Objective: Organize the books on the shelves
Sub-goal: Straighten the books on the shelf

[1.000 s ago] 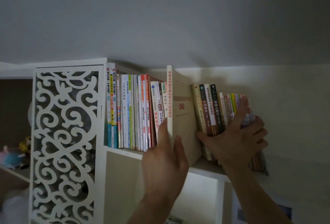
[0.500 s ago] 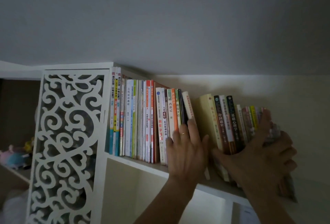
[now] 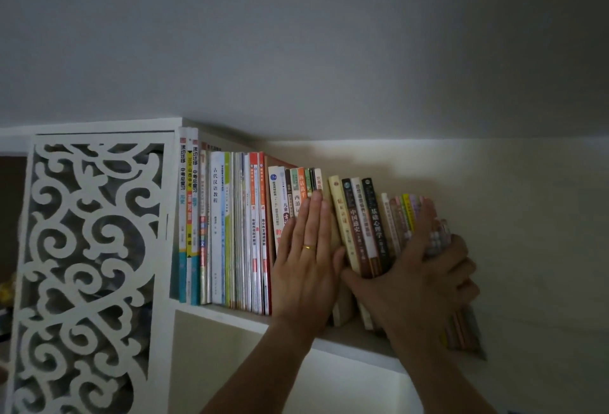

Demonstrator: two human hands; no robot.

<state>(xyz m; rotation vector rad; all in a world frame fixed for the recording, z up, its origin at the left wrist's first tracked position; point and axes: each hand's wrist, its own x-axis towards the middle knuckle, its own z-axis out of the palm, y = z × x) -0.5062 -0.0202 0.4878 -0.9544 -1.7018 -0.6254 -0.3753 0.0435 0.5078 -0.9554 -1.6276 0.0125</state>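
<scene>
A row of upright books (image 3: 230,229) stands on the top white shelf (image 3: 227,314) under the ceiling. My left hand (image 3: 306,265), fingers straight and together, presses flat against the spines of the middle books, including a cream book with a red title (image 3: 318,179). My right hand (image 3: 418,278) grips the right-hand group of books (image 3: 365,225), thumb at their left side and fingers curled round the thin colourful ones at the right end, which lean to the left.
A white carved lattice panel (image 3: 89,268) closes the shelf unit's left side. A lit lower compartment (image 3: 346,384) lies below the shelf. The cream wall (image 3: 527,232) is right of the books, with the grey ceiling (image 3: 296,34) close above.
The large cream book that my left hand held out of the row has gone into the row. My left hand now lies flat on the spines. My right hand stays on the right-hand group.
</scene>
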